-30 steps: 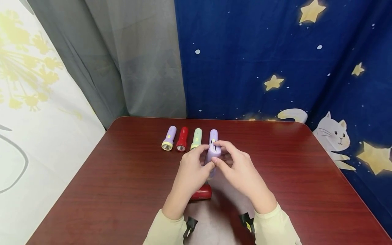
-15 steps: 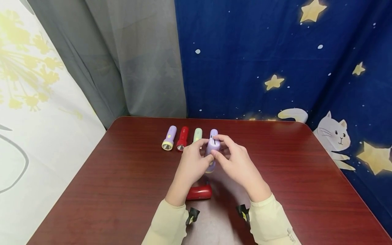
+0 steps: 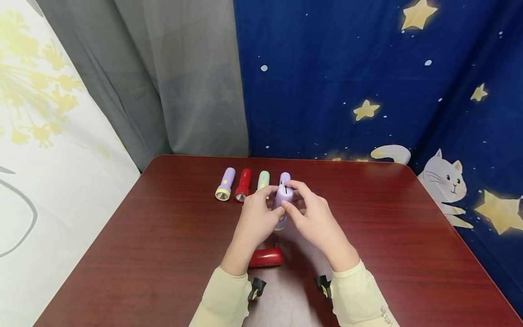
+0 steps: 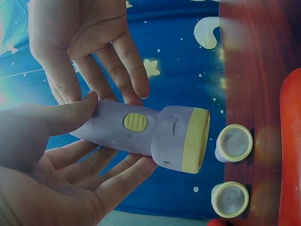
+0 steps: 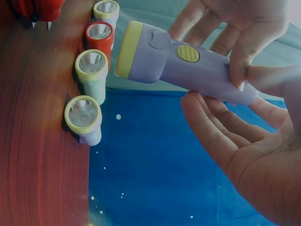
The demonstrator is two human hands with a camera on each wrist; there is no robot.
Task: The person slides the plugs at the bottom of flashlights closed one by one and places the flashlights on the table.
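Flashlight of lilac plastic with yellow rim and switch (image 3: 283, 196) is held lens-down above the dark-red wood-grain table (image 3: 163, 236); left hand (image 3: 256, 215) and right hand (image 3: 317, 217) pinch its tail end. Far side, left to right: a lilac-and-yellow flashlight (image 3: 226, 182), glossy red flashlight (image 3: 244, 181), pale-green flashlight (image 3: 263, 178), second lilac flashlight (image 3: 285, 176). Near side: glossy red rounded object (image 3: 266, 257).

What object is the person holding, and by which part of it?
A purple flashlight: the left hand and the right hand hold it by its body, thumbs near the tail end, opposite the yellow-rimmed lamp head.
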